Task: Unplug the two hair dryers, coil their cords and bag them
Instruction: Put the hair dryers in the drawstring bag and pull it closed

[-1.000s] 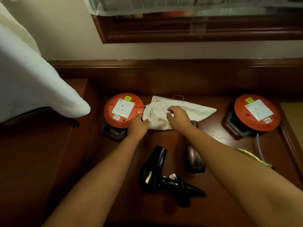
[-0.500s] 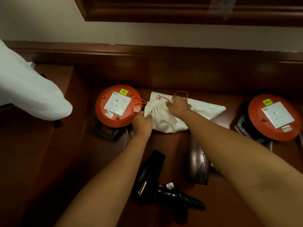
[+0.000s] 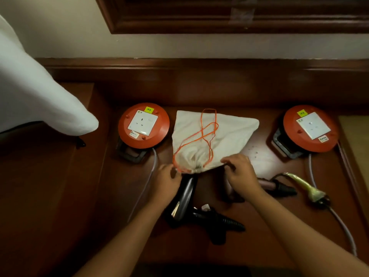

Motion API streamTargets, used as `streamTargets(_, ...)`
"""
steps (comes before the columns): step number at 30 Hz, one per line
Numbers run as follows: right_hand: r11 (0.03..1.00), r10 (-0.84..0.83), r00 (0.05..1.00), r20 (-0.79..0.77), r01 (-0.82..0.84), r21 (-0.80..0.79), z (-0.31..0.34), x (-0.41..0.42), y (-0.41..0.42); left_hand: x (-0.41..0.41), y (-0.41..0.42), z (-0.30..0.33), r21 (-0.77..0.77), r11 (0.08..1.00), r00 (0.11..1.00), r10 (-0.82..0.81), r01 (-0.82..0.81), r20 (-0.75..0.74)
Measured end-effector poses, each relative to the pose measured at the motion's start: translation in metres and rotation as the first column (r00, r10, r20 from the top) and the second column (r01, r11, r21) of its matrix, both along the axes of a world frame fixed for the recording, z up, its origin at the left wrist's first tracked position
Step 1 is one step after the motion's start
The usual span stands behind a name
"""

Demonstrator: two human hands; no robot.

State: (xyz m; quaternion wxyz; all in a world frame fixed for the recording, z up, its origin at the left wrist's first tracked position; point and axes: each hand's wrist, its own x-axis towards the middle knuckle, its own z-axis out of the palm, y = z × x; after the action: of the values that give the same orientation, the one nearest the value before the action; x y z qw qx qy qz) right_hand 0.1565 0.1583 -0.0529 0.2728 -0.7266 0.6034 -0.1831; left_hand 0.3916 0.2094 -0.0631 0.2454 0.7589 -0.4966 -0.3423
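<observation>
A white cloth drawstring bag (image 3: 229, 132) lies on the wooden desk (image 3: 199, 246) with its gathered mouth turned toward me and its orange cord (image 3: 207, 134) looped over the top. My left hand (image 3: 166, 179) pinches the mouth's left edge. My right hand (image 3: 240, 172) grips the mouth's right edge. A black hair dryer (image 3: 185, 200) lies just below the bag's mouth, its ribbed cord end (image 3: 229, 223) pointing right. A pinkish-brown hair dryer (image 3: 267, 184) lies partly under my right hand and wrist.
Two orange cable reels with white sockets stand on the desk, one left (image 3: 143, 125) and one right (image 3: 310, 128). Neither socket has a plug in it. A yellowish plug end (image 3: 305, 186) with a pale cable lies at right. White cloth (image 3: 40, 100) hangs at far left.
Both hands have turned the bag so its mouth faces me and pulled it nearer, with the orange cord now lying across the top. The view has tilted and shifted.
</observation>
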Motion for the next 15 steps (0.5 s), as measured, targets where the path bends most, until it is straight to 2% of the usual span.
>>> streamTargets(3, 0.993, -0.081, 0.995, 0.058, 0.085, -0.084, 0.013, 0.002, 0.031, 0.003, 0.023, 0.008, 0.043, 0.992, 0.993, 0.116, -0.117, 0.032)
streamTargets(5, 0.987, -0.053, 0.996, 0.078, 0.064, -0.146, 0.023, 0.015, 0.039, -0.002, 0.029, 0.017, -0.025, 0.991, 0.989, 0.134, -0.133, 0.064)
streamTargets(9, 0.985, 0.090, 0.996, 0.025, -0.085, -0.151, 0.026, 0.050, 0.038, -0.017, 0.029, 0.024, -0.229, 0.969, 0.979, -0.043, 0.089, 0.199)
streamTargets(12, 0.979, 0.174, 0.982, -0.074, -0.181, -0.096, 0.019, 0.065, 0.031, -0.019, 0.020, 0.013, -0.191, 0.946, 0.952, -0.218, 0.260, 0.217)
streamTargets(15, 0.962, 0.240, 0.959, -0.150, -0.256, -0.098, 0.009, 0.067, 0.024, -0.020, 0.012, 0.009, -0.098, 0.939, 0.928, -0.305, 0.331, 0.213)
